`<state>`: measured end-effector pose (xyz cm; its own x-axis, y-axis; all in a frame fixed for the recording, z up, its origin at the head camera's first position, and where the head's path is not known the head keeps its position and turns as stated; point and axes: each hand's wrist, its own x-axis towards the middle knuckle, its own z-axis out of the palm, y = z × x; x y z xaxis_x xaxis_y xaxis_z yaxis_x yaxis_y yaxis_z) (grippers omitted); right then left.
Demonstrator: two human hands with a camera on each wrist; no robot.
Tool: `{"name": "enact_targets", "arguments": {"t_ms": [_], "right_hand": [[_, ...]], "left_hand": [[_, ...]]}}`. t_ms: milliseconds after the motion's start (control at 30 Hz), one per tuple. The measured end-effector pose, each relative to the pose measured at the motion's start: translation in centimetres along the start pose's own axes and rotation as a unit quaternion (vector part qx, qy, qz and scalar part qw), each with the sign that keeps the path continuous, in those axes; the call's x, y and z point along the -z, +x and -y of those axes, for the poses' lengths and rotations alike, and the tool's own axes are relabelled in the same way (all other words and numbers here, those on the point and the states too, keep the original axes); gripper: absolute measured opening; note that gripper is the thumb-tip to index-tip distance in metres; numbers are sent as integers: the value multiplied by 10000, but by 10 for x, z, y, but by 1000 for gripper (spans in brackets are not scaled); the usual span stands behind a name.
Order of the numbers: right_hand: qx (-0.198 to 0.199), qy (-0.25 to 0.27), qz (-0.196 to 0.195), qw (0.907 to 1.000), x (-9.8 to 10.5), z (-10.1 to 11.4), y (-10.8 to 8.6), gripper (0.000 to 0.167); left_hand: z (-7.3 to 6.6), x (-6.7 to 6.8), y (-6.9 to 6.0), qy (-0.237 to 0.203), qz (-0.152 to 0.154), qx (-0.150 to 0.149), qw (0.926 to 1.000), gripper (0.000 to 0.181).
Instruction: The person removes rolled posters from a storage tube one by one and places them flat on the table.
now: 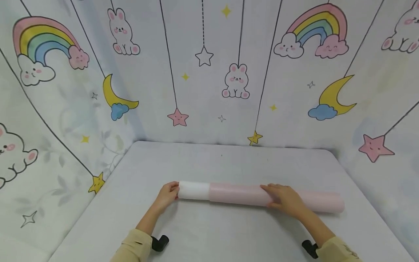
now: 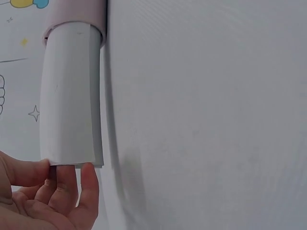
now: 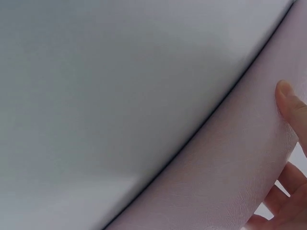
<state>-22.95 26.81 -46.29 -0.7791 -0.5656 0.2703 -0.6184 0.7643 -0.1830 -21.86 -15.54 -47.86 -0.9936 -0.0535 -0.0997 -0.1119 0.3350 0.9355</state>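
A pink roll (image 1: pixel 238 194), tube-like with a smooth, faintly creased surface, lies sideways across the table. From its left end a white paper roll (image 1: pixel 194 190) sticks out, narrower than the pink one around it. My left hand (image 1: pixel 167 196) pinches the outer end of the white roll; in the left wrist view the thumb and fingertips (image 2: pixel 89 168) meet its rim. Over the right half of the pink roll my right hand (image 1: pixel 286 199) grips it. The right wrist view shows the thumb (image 3: pixel 290 103) on the pink surface (image 3: pixel 225 158) and fingers round the other side.
A white-covered table (image 1: pixel 229 236) with rounded back corners carries the roll. Behind and beside it hangs a white cloth (image 1: pixel 203 91) printed with rabbits, rainbows, moons and stars. Black devices (image 1: pixel 160 243) sit at both wrists, beside the beige sleeves.
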Motion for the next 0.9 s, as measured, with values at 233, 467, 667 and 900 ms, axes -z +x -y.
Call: {"name": "enact_targets", "arguments": {"t_ms": [233, 467, 667, 900], "right_hand": [[-85, 200, -92, 9997, 8, -12, -13, 62], [-384, 351, 58, 9986, 15, -21, -19, 63], [-524, 384, 76, 9979, 20, -25, -26, 63], [-579, 369, 76, 9976, 23, -30, -29, 64]], "left_hand": [[2, 7, -1, 95, -100, 94, 9999, 28], [4, 11, 0, 163, -171, 38, 9997, 28], [7, 14, 1, 173, -181, 116, 9996, 29], [5, 19, 3, 207, -333, 255, 9989, 31]]}}
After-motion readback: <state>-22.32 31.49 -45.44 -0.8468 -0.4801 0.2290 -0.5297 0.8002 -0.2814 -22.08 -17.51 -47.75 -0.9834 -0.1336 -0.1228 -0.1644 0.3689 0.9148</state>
